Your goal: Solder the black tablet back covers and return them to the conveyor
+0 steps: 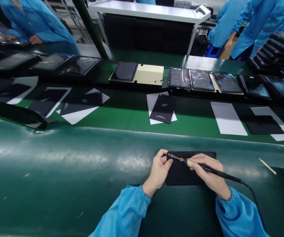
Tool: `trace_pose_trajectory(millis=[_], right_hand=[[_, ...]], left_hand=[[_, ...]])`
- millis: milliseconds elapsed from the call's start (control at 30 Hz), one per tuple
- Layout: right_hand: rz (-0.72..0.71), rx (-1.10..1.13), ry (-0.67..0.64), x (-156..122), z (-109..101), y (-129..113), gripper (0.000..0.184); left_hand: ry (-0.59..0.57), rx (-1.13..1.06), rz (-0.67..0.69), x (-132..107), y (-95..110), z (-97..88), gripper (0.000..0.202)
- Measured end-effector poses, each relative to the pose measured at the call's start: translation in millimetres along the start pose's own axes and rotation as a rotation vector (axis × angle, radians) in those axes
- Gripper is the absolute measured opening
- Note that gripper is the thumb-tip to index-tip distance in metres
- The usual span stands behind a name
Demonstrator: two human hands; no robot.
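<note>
A black tablet back cover (185, 172) lies flat on the green work mat in front of me. With thumb and fingers closed, my left hand (158, 169) grips its upper left corner. My right hand (211, 172) is wrapped round a soldering iron (187, 161), held like a pen. The iron's metal tip reaches that same corner, close to the left fingertips; whether it touches the cover is too small to tell. From the handle a black cable runs down past the right sleeve.
A thin pale stick (266, 165) lies on the mat to the right. Beyond the mat's edge, black covers on white sheets (163, 108) line a green belt (132, 118). Behind them stand trays with tablets (124, 71). A dark bar (16, 113) juts in from the left. Co-workers in blue stand farther back.
</note>
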State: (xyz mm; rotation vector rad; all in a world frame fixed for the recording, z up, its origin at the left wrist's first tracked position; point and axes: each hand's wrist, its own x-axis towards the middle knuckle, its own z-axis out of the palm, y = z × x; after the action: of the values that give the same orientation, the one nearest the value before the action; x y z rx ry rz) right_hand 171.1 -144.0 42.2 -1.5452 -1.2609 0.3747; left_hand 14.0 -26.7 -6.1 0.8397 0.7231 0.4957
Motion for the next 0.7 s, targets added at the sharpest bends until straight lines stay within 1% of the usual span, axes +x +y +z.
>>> trace_pose_trajectory(millis=[100, 167, 333, 400, 533, 700], right_hand=[[-0.011, 0.003, -0.004, -3.6, 1.0, 1.8, 0.011], [-0.015, 0.006, 0.022, -9.4, 1.8, 2.9, 0.012], [0.024, -0.051, 0.195, -31.4, 8.5, 5.3, 0.015], [0.032, -0.089, 0.236, -38.2, 12.9, 5.9, 0.015], [0.031, -0.109, 0.263, -43.3, 19.8, 7.0, 0.017], [0.022, -0.120, 0.267, -42.8, 22.4, 9.2, 0.017]], left_hand=[[-0.002, -0.012, -0.007, 0.0, 0.2, 0.0, 0.037], [-0.003, -0.012, -0.011, -0.2, 0.2, 0.2, 0.036], [-0.013, -0.008, -0.014, 0.5, -1.6, 0.0, 0.034], [-0.011, -0.011, -0.012, 1.2, -2.4, -0.4, 0.035], [-0.009, -0.006, -0.002, 2.4, -3.4, -0.6, 0.034], [-0.005, 0.004, -0.010, 2.9, -5.4, -0.3, 0.034]])
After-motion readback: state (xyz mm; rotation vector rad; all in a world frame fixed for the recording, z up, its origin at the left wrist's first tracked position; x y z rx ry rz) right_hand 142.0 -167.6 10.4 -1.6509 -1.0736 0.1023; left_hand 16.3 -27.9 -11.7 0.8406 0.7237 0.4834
